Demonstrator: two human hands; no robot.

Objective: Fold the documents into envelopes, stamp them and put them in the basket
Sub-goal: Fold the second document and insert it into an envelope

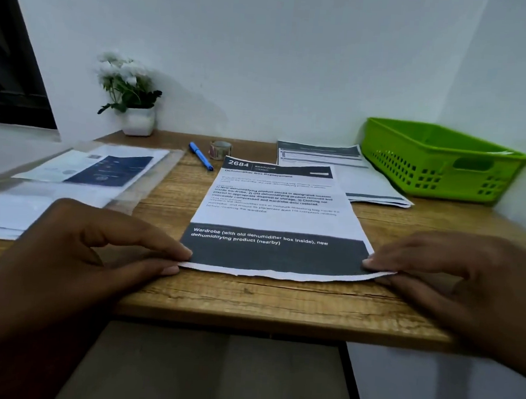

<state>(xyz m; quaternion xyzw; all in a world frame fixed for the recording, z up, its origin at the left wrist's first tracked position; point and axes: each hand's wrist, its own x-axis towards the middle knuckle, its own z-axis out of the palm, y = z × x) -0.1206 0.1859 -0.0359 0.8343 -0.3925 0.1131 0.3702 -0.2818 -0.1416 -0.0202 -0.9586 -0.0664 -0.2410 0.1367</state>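
Observation:
A printed document with a dark band along its near end lies flat in the middle of the wooden table. My left hand pinches its near left corner between thumb and forefinger. My right hand pinches the near right corner the same way. The near edge is lifted slightly off the wood. A stack of more printed documents lies behind it to the right. A green plastic basket stands at the back right against the wall.
A blue pen and a roll of tape lie behind the document. Papers in clear sleeves cover the left side. A white pot of flowers stands at the back left. The table's front edge is just below my hands.

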